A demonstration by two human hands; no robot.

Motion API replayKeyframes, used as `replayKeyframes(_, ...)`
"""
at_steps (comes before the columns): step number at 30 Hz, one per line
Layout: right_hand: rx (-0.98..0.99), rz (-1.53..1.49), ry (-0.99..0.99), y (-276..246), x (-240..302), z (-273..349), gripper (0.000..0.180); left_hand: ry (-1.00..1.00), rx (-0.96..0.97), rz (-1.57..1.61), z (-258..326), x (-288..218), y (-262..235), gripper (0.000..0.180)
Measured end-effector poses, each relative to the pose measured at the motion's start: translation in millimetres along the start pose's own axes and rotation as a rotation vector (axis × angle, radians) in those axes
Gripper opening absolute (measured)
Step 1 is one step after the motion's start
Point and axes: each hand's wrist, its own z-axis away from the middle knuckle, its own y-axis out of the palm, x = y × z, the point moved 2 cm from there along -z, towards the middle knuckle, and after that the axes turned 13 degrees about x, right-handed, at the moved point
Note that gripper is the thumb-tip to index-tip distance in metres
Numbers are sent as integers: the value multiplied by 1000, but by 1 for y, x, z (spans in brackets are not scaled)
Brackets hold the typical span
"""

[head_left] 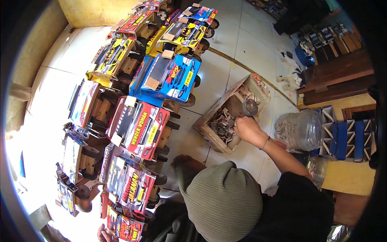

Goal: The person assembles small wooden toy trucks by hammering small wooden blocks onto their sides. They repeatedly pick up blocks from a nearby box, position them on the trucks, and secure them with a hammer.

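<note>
At the lower left edge, my left hand (106, 234) has its fingers closed at the side of a toy truck (125, 226) with red and black printed panels. My right hand (246, 129) reaches over a worn wooden box (215, 144), fingers bent down among small wood pieces (221, 123). Beside these fingers is a round, dark grey disc-like thing (250, 107); whether the hand grips it cannot be made out. Part of a red thing (280, 144) shows beyond my wrist. My bent knee (223, 201) in ribbed olive fabric fills the lower middle.
Two rows of toy trucks stand left, including a blue one (173, 76) and a red one (145, 127). A clear plastic jar (300, 129) and blue-sided compartments (342, 139) are at right. A white and dark cat (290, 70) lies by a brown wooden cabinet (338, 74).
</note>
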Motion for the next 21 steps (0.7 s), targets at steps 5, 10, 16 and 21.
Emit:
replayKeyframes(5, -2, -109, -39, -13, 5, 11, 28, -8, 51, -35, -2, 1, -1, 53)
replayKeyframes(10, -183, -230, 34, -53, 19, 18, 27, 38, 54, -25, -2, -2, -2, 52)
replayKeyframes(16, -619, -86, 166, -103, -57, -4, 25, 9, 21, -87, -1, -2, -2, 52)
replayKeyframes(21, -376, -172, 346, -76, -145, -59, 29, 19, 16, -70, -1, -5, -1, 53)
